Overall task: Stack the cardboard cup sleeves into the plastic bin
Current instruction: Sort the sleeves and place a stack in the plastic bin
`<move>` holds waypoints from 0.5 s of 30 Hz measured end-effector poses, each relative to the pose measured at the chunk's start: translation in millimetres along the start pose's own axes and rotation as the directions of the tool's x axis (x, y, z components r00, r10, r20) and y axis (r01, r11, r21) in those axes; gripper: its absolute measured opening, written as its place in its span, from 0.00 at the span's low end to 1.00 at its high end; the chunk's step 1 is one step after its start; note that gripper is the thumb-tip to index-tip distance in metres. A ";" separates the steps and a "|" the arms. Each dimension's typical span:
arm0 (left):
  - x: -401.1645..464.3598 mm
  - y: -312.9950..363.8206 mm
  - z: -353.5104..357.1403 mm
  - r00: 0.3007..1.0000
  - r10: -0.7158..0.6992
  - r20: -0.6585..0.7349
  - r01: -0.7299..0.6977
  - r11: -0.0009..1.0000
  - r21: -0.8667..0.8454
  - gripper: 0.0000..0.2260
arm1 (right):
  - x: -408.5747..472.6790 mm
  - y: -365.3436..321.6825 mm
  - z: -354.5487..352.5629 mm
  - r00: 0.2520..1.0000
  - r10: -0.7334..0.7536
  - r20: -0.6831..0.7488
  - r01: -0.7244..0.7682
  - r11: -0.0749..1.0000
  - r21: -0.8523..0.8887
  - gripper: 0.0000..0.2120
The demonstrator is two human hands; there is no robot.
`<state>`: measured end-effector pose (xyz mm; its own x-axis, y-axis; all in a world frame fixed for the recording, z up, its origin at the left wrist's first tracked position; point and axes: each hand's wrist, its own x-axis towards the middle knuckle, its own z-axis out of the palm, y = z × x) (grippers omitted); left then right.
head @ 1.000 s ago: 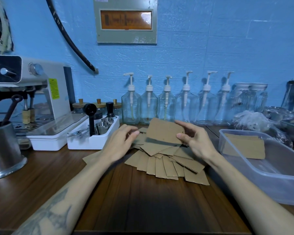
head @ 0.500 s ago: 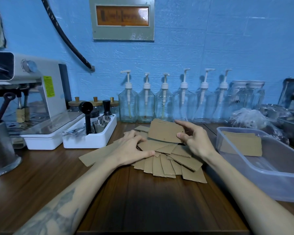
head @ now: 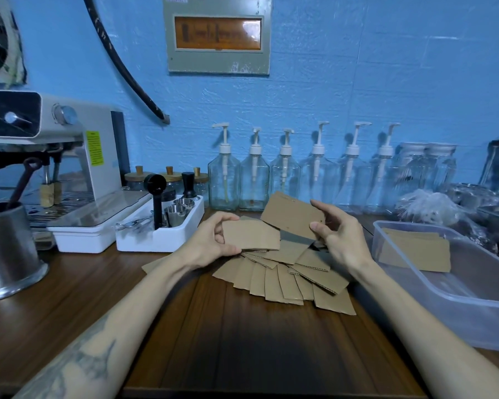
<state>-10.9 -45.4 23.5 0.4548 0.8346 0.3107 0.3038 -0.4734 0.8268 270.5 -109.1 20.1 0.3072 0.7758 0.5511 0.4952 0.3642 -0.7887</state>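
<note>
Several flat brown cardboard sleeves (head: 288, 280) lie fanned out on the wooden counter in front of me. My left hand (head: 211, 243) grips one sleeve (head: 252, 236) by its left end, lifted just above the pile. My right hand (head: 339, 236) pinches a small stack of sleeves (head: 293, 216) by its right end, held tilted above the pile's far side. The clear plastic bin (head: 455, 300) stands at the right, with a few sleeves (head: 415, 250) lying flat inside at its far end.
A white tray (head: 156, 237) with a black tamper and steel cups stands left of the pile, beside an espresso machine (head: 55, 156) and a steel jug (head: 6, 249). Glass pump bottles (head: 285, 180) line the blue wall. Plastic bags and metal containers (head: 450, 205) sit behind the bin.
My left hand, which was pressing flat on the pile, has picked up one sleeve and lifted it. My right hand has raised its stack slightly.
</note>
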 end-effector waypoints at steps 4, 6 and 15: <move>-1.7 4.0 -4.7 0.996 -0.024 -0.082 0.015 0.994 -0.106 0.29 | 0.0 1.9 2.2 1.000 0.023 0.009 -0.023 1.000 -0.005 0.22; -0.1 4.5 -8.0 0.987 -0.039 -0.157 0.017 0.990 -0.142 0.28 | 0.0 1.3 2.5 1.000 0.024 0.006 -0.024 1.000 -0.005 0.22; 12.9 3.3 -19.7 0.836 -0.080 -0.542 -0.105 0.948 -0.302 0.26 | -1.7 -1.1 4.1 0.997 0.002 0.071 0.003 0.998 -0.065 0.22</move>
<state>-20.5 -30.7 39.5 -0.0979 0.8887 0.4479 -0.0122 -0.4511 0.8924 266.0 -108.7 18.9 0.2494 0.8114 0.5287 0.5482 0.3317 -0.7678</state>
